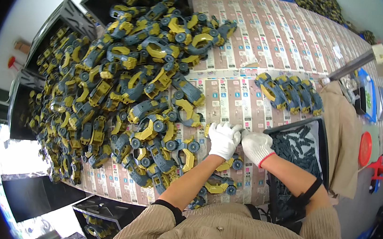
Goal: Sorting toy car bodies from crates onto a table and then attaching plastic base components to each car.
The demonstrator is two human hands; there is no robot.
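Note:
My left hand [223, 141], in a white glove, has its fingers curled over a yellow-and-grey toy car, mostly hidden, whose yellow edge [207, 130] peeks out beside the fingers. Right against it, my right hand [258, 147] is gloved too, with thumb and fingers pinched together at the left fingertips. Whatever lies in that pinch is too small or covered to make out. Below the hands another toy car [231, 163] lies partly covered by my left wrist. A large heap of such toy cars [159, 49] spreads over the table to the left.
Several toy cars [290, 94] stand in a row beyond my right hand. To the right, a black bin [324, 156] holds small dark parts [299, 150]. Black crates [66, 13] line the far left. A brown cloth [340, 136] hangs beside the bin.

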